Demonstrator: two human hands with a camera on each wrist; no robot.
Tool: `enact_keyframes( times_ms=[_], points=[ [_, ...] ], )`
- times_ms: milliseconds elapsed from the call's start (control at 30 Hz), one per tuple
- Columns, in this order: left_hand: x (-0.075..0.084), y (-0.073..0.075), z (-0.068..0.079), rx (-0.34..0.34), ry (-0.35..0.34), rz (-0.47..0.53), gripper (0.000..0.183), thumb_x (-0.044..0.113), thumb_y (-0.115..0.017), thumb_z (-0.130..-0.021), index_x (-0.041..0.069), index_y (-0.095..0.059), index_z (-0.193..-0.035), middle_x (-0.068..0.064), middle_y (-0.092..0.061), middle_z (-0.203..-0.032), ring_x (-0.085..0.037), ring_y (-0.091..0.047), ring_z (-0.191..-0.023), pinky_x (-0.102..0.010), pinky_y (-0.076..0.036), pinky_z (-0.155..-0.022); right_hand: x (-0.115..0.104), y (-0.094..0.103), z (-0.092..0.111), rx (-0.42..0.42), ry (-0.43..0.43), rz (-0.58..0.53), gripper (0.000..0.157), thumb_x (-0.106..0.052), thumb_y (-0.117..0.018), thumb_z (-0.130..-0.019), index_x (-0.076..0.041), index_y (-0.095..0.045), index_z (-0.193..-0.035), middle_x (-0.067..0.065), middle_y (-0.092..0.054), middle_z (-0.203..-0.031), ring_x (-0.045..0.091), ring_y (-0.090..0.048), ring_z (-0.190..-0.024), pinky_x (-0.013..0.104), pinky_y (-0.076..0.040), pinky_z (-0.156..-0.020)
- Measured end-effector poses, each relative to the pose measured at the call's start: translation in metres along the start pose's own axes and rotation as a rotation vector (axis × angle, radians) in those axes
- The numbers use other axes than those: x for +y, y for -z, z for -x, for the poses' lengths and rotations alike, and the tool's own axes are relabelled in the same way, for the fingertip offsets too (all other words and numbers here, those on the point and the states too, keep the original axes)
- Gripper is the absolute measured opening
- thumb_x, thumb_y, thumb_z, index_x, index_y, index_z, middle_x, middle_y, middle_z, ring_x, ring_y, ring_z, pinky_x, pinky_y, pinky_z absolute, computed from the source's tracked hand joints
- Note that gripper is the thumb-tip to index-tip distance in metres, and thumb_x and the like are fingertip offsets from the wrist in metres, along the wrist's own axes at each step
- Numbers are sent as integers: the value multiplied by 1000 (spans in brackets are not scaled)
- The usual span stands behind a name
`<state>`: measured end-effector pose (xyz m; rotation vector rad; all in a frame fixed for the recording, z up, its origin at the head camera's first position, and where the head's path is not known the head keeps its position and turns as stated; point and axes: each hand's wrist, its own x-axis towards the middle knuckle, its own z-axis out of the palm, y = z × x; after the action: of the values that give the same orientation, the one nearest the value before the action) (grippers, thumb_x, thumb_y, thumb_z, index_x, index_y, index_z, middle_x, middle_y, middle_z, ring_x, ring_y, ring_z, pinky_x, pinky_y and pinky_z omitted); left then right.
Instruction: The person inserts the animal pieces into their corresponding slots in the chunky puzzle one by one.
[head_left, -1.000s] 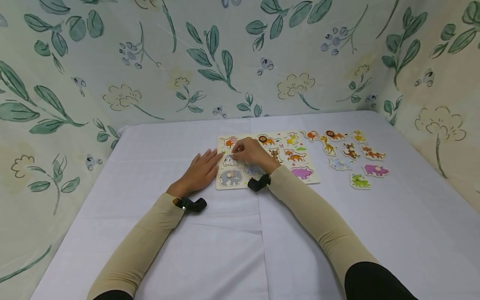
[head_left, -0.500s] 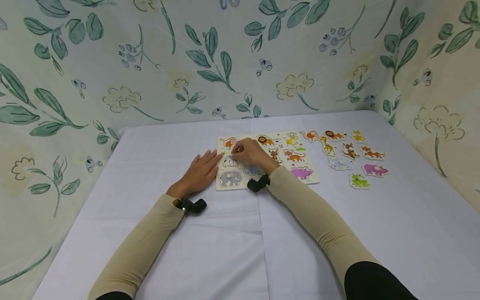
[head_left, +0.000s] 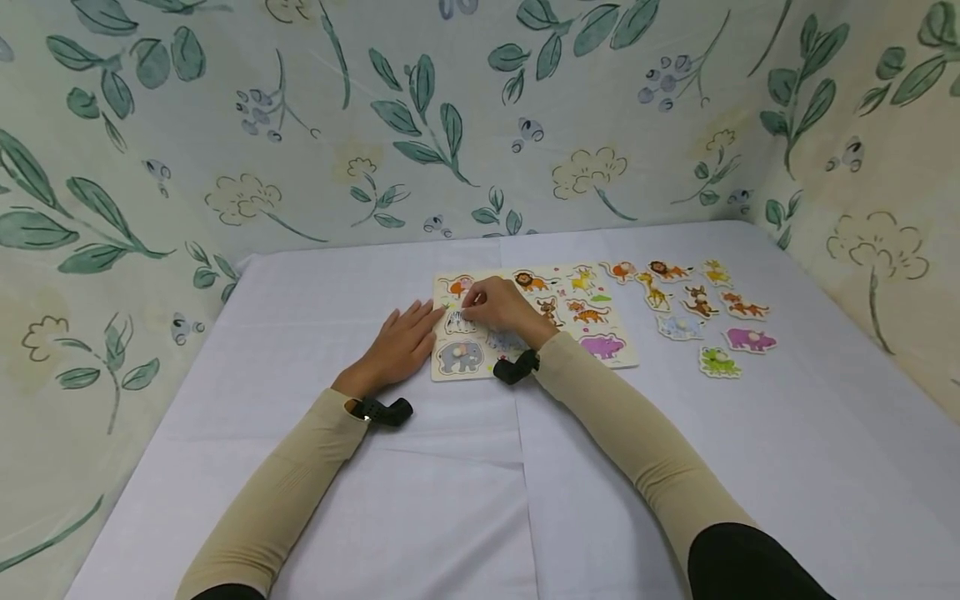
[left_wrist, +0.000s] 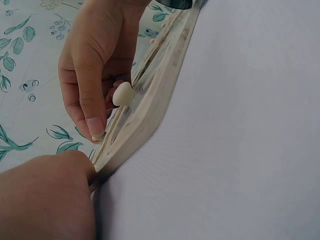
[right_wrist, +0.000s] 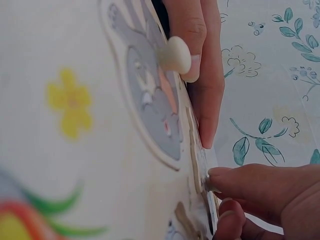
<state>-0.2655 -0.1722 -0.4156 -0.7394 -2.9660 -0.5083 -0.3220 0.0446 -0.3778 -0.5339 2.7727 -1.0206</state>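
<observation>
A wooden animal peg-puzzle board [head_left: 627, 348] lies on the white-covered table. At its left column, my right hand [head_left: 501, 305] pinches the small knob of the zebra puzzle piece [head_left: 455, 322], which lies at the zebra's place. The thumb and finger on that knob also show low in the right wrist view. My left hand [head_left: 401, 343] rests with extended fingers on the cloth, fingertips right at the board's left edge. Just in front of the zebra, the elephant piece [head_left: 459, 358] sits in the board with its white knob [right_wrist: 176, 55] sticking up. My right hand covers part of the board's middle.
Loose animal pieces lie right of the board, among them a lion [head_left: 670, 271], a giraffe [head_left: 656, 293], a pink hippo [head_left: 751, 340] and a green frog-like piece [head_left: 719, 362]. Leaf-patterned fabric [head_left: 420, 108] hangs behind the table.
Both hands stay almost still, the right one keeping its pinch on the zebra piece. The zebra shifts very slightly in its place. Loose pieces have not moved.
</observation>
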Motion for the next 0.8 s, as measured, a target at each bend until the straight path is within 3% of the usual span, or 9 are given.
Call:
enact_keyframes(
  times_ms=[800],
  points=[
    [0,0,0,-12,12,-14,51,32,-32,-105,18,-27,-154,-6,-20,-160,-27,-10,-148,-53,-4,-117,-1,0,0,4,7,-4,11,-25,-71,-88,-14,-72,-91,4,-62,-83,18,-54,-75,28,-43,-64]
  ],
)
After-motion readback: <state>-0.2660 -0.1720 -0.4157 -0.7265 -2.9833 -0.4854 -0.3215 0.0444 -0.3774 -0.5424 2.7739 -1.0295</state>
